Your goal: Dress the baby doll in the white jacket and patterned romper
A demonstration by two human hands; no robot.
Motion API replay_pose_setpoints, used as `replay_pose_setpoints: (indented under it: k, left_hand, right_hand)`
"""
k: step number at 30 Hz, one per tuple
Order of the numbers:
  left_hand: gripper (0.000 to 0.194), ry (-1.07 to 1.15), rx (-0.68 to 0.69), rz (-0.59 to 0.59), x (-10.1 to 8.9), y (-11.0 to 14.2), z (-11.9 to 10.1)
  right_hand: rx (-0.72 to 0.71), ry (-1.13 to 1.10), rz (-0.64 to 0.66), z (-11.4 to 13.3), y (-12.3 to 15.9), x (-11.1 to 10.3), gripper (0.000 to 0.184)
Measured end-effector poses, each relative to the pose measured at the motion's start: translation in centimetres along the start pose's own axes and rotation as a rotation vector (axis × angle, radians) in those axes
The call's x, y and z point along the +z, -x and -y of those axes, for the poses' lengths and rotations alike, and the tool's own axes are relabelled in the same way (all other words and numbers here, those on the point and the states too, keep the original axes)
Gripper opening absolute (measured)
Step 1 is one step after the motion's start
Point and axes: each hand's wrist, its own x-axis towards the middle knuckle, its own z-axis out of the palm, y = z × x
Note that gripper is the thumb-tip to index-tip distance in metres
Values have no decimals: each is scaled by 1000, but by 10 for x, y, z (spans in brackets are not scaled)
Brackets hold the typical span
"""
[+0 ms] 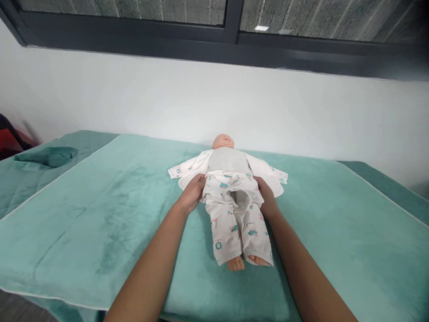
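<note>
The left fingers (201,178) are partly hidden at the trousers' waist; most of the right fingers (259,181) are behind the trousers (219,219), so their grip cannot be made out. Nearer than the fingers, the doll's legs are covered down to the feet (236,264); beyond the fingers, sleeves (187,167) hide the hands of the doll (223,141). Far left of the fingers, a red thing (9,141), cut off, is unidentifiable.

Doll (223,141), two-handed grip (193,193) on printed trousers (224,230)
</note>
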Motion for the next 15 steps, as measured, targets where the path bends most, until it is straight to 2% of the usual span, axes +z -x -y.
replay_pose_setpoints:
  k: [3,7,10,15]
  left_hand:
    - [33,68,52,-29,3,-3,2]
    - [30,82,70,-89,4,-10,4]
    - [31,59,61,-138,1,-16,7]
    - [31,10,83,-206,0,-27,11]
  right_hand:
    - [26,-79,-33,1,-7,3,43]
    - [250,-217,-37,2,-24,6,23]
    - [387,-391,-34,2,-40,11,23]
    - [413,-521,20,3,-57,18,30]
